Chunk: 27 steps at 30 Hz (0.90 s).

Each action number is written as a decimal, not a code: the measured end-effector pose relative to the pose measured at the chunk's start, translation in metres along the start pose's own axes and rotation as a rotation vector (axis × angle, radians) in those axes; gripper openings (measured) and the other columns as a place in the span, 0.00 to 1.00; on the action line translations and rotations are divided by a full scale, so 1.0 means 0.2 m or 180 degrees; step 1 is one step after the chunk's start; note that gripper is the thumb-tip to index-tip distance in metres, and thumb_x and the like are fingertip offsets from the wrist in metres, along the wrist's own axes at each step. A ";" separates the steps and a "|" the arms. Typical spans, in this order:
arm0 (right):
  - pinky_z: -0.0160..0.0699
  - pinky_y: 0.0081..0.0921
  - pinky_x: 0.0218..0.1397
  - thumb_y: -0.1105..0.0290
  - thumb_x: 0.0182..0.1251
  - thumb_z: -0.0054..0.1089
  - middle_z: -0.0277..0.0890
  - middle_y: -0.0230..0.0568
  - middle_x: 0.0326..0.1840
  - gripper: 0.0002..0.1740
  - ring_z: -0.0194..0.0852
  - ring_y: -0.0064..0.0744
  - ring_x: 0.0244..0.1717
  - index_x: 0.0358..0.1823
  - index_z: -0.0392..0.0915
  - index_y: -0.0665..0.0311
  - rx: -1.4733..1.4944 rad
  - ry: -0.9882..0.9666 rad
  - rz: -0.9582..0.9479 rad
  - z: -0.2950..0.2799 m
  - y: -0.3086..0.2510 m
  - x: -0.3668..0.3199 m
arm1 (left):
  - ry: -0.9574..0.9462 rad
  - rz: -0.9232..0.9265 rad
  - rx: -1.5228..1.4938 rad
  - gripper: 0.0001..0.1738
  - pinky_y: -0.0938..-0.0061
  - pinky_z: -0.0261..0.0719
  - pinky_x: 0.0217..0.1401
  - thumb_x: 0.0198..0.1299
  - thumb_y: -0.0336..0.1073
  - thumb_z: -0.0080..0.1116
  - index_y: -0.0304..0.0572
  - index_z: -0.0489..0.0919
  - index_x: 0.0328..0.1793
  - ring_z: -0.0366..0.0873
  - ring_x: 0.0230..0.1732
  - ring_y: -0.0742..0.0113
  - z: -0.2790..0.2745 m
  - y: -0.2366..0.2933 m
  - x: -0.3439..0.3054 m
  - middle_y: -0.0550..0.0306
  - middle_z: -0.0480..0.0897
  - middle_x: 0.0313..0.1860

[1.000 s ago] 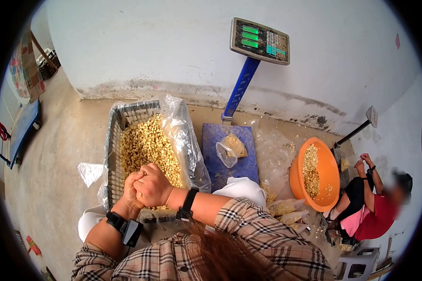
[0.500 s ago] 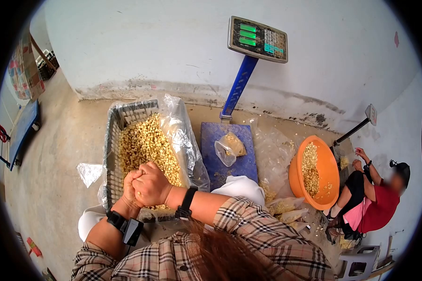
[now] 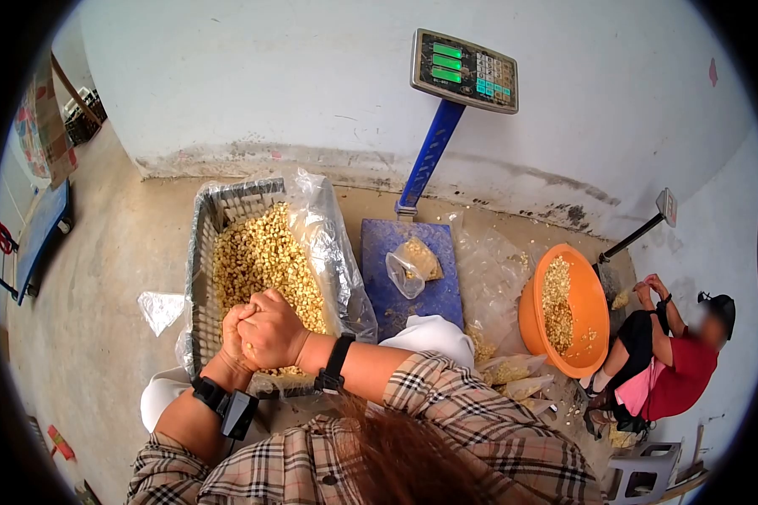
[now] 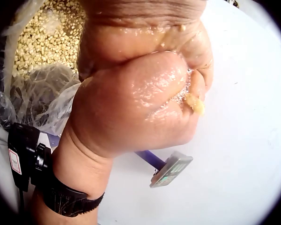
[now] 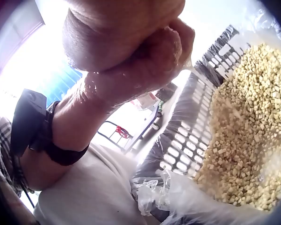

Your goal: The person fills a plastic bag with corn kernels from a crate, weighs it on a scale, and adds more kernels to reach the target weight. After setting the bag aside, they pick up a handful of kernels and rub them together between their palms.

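Note:
Over the near end of a crate [image 3: 195,261] of pale yellow corn kernels [image 3: 265,257], my two hands are clasped tightly. The left hand [image 3: 234,338] is curled against the right hand [image 3: 271,334], whose back faces up. In the left wrist view, wet, frothy skin shows between the curled fingers, and a squashed yellow corn piece [image 4: 195,104] pokes out there. The rest of what they grip is hidden inside the palms. Clear plastic sheeting [image 3: 320,236] lines the crate and hangs over its right side.
Right of the crate stands a blue platform scale [image 3: 413,307] with an opened bag of corn [image 3: 421,258] on it. Beyond are several filled bags [image 3: 509,370] and an orange basin [image 3: 594,316] holding corn. A person [image 3: 678,370] sits at far right; a blue cart [image 3: 44,231] is at left.
My clasped hands stay almost in place over the crate. At the far right, the seated person's hands parted and then came back together. The head view shifted slightly.

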State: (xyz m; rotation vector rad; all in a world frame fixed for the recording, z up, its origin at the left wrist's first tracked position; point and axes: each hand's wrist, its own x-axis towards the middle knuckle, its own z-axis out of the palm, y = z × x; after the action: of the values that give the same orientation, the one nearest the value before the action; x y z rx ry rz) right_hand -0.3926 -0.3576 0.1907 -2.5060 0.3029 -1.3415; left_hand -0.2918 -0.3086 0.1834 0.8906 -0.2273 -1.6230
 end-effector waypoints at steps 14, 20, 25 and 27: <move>0.58 0.33 0.35 0.68 0.36 0.54 0.66 0.34 0.14 0.07 0.62 0.35 0.26 0.09 0.67 0.59 -0.0103 0.0024 0.0013 0.00 -0.01 0.02 | 0.0185 0.0073 -0.0078 0.07 0.84 0.70 0.24 0.55 0.38 0.47 0.45 0.72 0.31 0.71 0.23 0.77 -0.01 -0.01 0.01 0.66 0.73 0.23; 0.57 0.32 0.32 0.70 0.32 0.56 0.64 0.33 0.16 0.07 0.61 0.35 0.25 0.11 0.66 0.59 -0.0069 0.0032 -0.0027 0.00 0.00 0.01 | 0.0101 -0.0082 -0.0285 0.07 0.84 0.68 0.22 0.56 0.38 0.47 0.48 0.71 0.29 0.70 0.21 0.78 0.05 0.01 -0.02 0.68 0.71 0.20; 0.58 0.32 0.32 0.70 0.33 0.55 0.65 0.33 0.16 0.07 0.61 0.35 0.25 0.10 0.66 0.59 -0.0077 0.0053 -0.0015 0.01 0.00 0.01 | -0.0246 -0.0251 -0.0546 0.06 0.82 0.70 0.26 0.55 0.38 0.46 0.50 0.69 0.27 0.70 0.24 0.77 -0.06 -0.02 0.05 0.68 0.70 0.21; 0.57 0.32 0.32 0.69 0.35 0.54 0.65 0.35 0.15 0.07 0.61 0.36 0.24 0.08 0.66 0.59 -0.0066 0.0087 0.0003 0.01 0.00 0.02 | -0.0821 -0.0171 -0.0744 0.07 0.83 0.69 0.22 0.56 0.39 0.47 0.48 0.71 0.29 0.70 0.20 0.77 -0.10 -0.02 0.07 0.68 0.71 0.19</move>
State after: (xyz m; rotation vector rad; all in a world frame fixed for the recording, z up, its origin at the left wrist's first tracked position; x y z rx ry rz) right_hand -0.3896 -0.3581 0.1925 -2.5059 0.3253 -1.3800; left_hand -0.2813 -0.3140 0.1622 0.5129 -0.1886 -1.7727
